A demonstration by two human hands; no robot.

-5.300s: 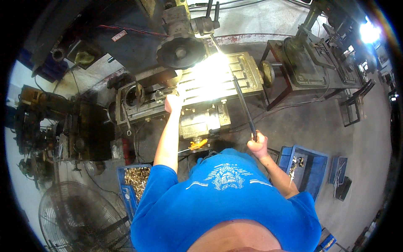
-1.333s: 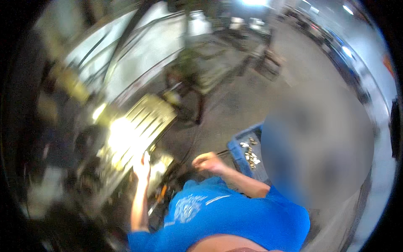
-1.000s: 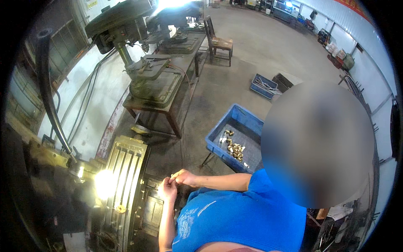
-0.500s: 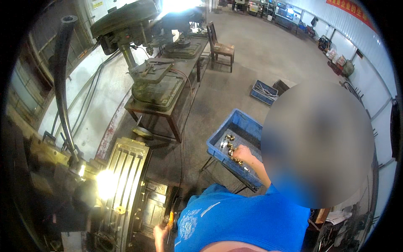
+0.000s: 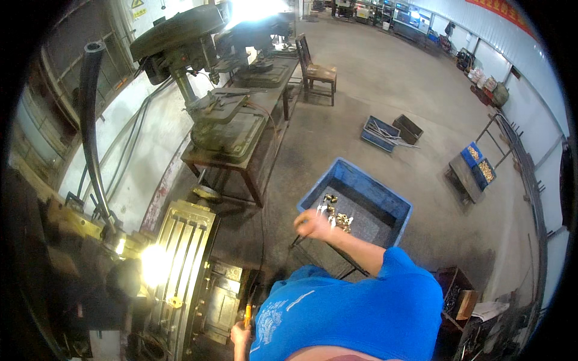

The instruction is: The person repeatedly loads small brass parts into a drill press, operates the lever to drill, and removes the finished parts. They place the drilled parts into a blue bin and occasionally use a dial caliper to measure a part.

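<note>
My left hand (image 5: 239, 334), low in the view beside the milling machine's base, is closed around a hand tool with an orange handle (image 5: 248, 314); the tool's dark far end does not show well enough to tell its kind. My right hand (image 5: 313, 225) hovers over the near left rim of a blue plastic bin (image 5: 380, 186). Its fingers are curled together, and whatever they hold is hidden. Several small brass fittings (image 5: 343, 221) lie in the left part of the bin, just beyond my right wrist. The bin rests on a thin metal stand.
On the left is a milling machine with a slotted table (image 5: 180, 246) and a bright lamp (image 5: 155, 265). Drill presses (image 5: 180, 42) stand on a metal bench behind it, near a wooden chair (image 5: 319, 72). Floor crates (image 5: 380, 133) hold rods; a low cart (image 5: 466, 174) carries brass parts.
My right hand has come out of the bin and moved left to its rim. My left hand keeps hold of the orange-handled tool. The blurred patch on the right is gone.
</note>
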